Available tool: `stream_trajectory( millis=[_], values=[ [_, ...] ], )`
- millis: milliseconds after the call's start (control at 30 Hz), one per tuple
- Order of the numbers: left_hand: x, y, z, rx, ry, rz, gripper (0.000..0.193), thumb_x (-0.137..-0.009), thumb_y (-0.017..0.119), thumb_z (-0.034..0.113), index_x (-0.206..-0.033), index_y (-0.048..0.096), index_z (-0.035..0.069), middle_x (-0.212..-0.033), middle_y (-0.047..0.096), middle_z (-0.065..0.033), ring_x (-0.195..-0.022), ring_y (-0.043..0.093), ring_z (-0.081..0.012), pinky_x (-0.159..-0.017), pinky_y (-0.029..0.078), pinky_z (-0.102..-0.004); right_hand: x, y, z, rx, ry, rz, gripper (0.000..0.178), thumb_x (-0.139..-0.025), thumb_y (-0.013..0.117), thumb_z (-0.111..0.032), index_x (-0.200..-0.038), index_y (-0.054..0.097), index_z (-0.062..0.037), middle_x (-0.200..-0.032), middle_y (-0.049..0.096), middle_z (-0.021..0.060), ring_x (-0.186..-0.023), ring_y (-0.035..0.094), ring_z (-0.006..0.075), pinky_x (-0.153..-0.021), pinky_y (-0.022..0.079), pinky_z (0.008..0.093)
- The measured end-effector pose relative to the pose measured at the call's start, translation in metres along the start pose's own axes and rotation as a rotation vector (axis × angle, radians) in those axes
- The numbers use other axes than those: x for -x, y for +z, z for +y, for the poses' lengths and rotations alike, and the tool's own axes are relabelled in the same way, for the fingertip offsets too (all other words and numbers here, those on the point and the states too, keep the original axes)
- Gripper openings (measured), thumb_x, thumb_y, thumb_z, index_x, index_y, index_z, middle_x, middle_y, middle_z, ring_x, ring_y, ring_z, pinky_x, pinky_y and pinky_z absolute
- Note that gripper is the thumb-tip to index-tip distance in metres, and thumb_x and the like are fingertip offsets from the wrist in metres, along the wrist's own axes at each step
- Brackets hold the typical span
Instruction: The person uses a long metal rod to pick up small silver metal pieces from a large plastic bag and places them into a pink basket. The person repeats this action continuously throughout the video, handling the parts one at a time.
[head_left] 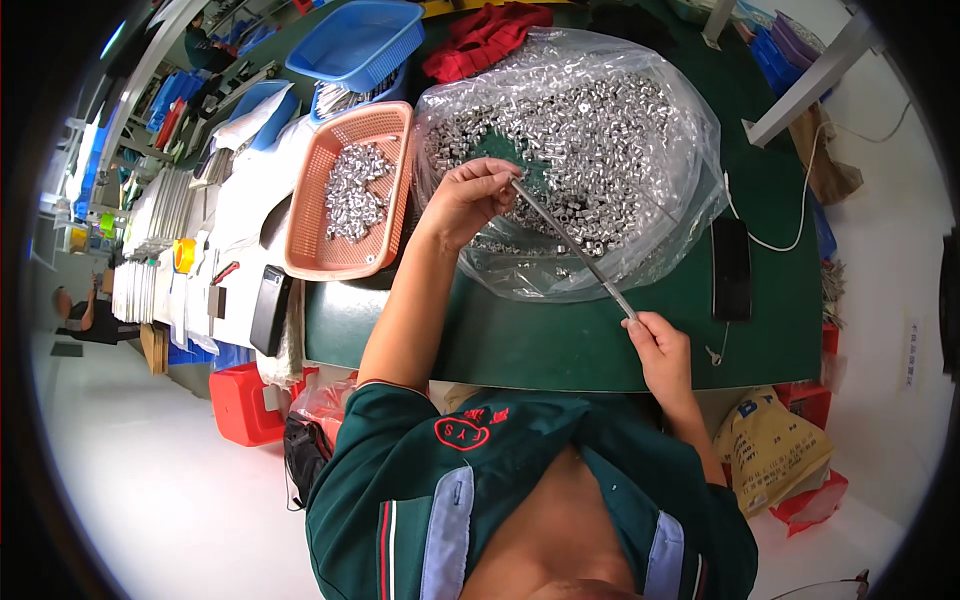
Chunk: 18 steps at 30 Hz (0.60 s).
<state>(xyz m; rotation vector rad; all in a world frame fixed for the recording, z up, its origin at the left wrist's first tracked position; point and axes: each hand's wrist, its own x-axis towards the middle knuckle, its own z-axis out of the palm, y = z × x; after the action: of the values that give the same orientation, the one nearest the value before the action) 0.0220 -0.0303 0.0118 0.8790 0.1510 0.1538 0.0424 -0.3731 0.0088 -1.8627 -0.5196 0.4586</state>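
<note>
Pinching the near end of a slim, straight, grey metal rod point(575, 248) between thumb and fingers, the right hand point(662, 352) is just past the near edge of a large clear plastic bag point(697, 150). The left hand point(468, 203) has thumb and forefinger pressed together at the rod's far end, its other fingers curled; they cover the tip, so whether a small part sits there cannot be told. The rod slants over the bag from far left to near right, its near end hidden by the right fingers.

Inside the spread bag lies a heap of small, shiny, silvery metal pieces point(610, 125), too tiny and jumbled for their exact shape to show. The film is thin, wrinkled and glossy, and a green patch shows among the pieces. Beneath is a smooth, dark green tabletop point(560, 355).

Just left of the bag, a salmon-pink perforated plastic basket point(302, 235) with rounded corners holds similar pieces; the left forearm passes near its right side. Farther off, a blue plastic basket point(375, 40) partly covers another container below it and meets the upper edge of view. Beside it lies a crumpled red cloth point(485, 42). To the right rests a flat black phone point(731, 275).
</note>
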Motion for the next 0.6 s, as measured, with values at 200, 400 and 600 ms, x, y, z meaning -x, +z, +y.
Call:
stream_trajectory(
  millis=[200,400,600],
  values=[
    [0.007,0.004,0.010,-0.292,0.024,0.027,0.017,-0.082,0.073,0.010,-0.093,0.067,0.000,-0.079,0.064,-0.0022,-0.070,0.056,-0.0086,-0.064,0.044,-0.0226,0.001,-0.001,0.001,0.101,-0.081,0.055,0.013,-0.091,0.062,-0.012,-0.094,0.064,0.0008,-0.060,0.050,0.0001,-0.056,0.042,0.0034,-0.049,0.034,0.0226],
    [0.020,0.044,-0.011,-0.591,-0.120,-0.208,0.027,-0.079,0.076,0.013,-0.100,0.066,0.000,-0.083,0.064,-0.0005,-0.077,0.057,-0.0095,-0.070,0.046,-0.0248,-0.001,0.010,-0.015,-0.066,-0.008,-0.029,0.016,-0.093,0.060,-0.012,-0.095,0.065,0.0026,-0.064,0.053,-0.0019,-0.059,0.043,0.0028,-0.051,0.036,0.0214],
    [-0.025,0.021,0.001,-1.288,0.190,0.174,0.022,-0.081,0.068,0.014,-0.098,0.068,0.002,-0.092,0.068,-0.0110,-0.084,0.065,-0.0214,-0.077,0.051,-0.0315,-0.006,0.004,-0.012,-0.171,0.111,0.010,0.017,-0.094,0.058,-0.013,-0.096,0.066,0.0023,-0.064,0.049,-0.0046,-0.060,0.041,0.0018,-0.052,0.034,0.0202]
  ],
)
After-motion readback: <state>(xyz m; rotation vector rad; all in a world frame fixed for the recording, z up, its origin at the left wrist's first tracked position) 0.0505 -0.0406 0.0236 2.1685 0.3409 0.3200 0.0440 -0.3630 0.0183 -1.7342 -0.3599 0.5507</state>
